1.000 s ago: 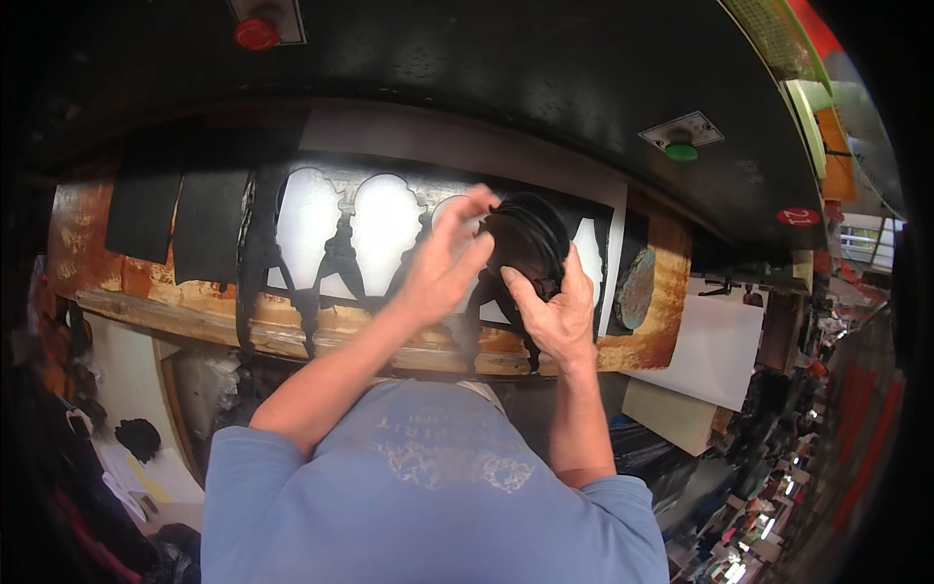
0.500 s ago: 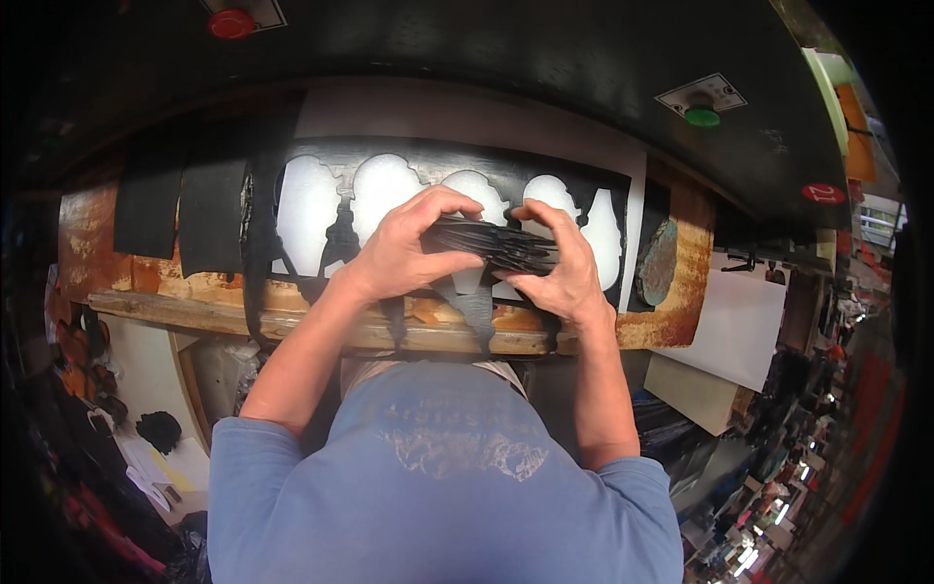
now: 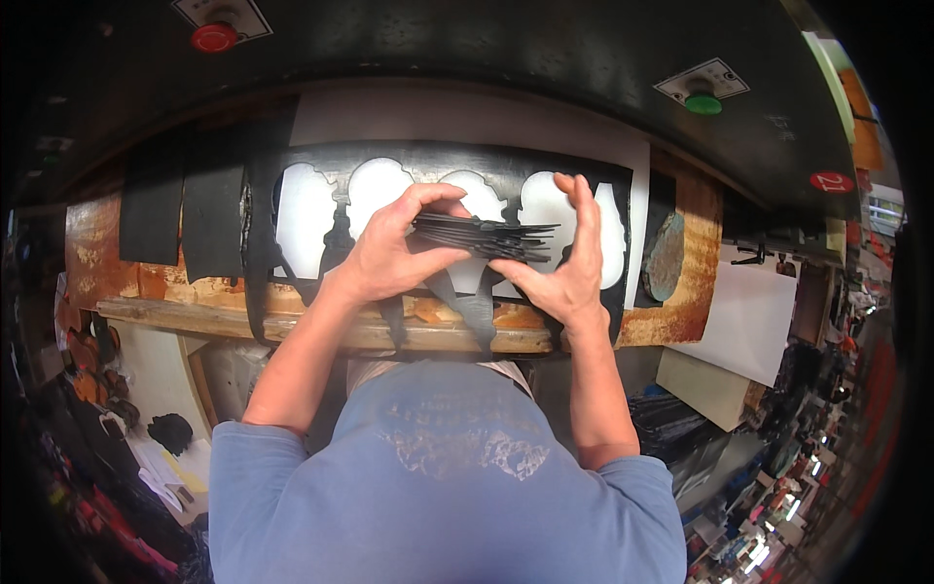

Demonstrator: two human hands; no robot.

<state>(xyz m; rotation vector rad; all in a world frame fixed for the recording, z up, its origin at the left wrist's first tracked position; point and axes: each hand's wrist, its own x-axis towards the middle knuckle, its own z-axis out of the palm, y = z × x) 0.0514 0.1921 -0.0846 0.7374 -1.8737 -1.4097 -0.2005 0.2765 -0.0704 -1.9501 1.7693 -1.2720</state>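
Observation:
A stack of thin black cut pieces [image 3: 482,237] is held edge-on above the bench, its layers fanned apart at the right end. My left hand [image 3: 399,248] is closed on the stack's left end, fingers above and thumb below. At the other end my right hand [image 3: 569,258] is open, its fingers raised away from the pieces and its thumb close under them; whether the thumb touches cannot be told. Beneath both hands lies a black sheet [image 3: 428,154] with several rounded cut-outs, a white surface showing through. Ragged strips of this sheet hang over the bench's front edge.
Black panels [image 3: 214,214] lie at the left of the worn brown bench [image 3: 696,243]. A greyish oval piece [image 3: 664,261] rests at its right. Overhead runs a dark machine beam [image 3: 467,49] with a red button [image 3: 213,37] and a green button [image 3: 703,102]. A wooden rail [image 3: 195,319] edges the bench.
My right hand has opened and drawn its fingers off the stack's right end. The stack's layers have spread there. My left hand keeps its hold.

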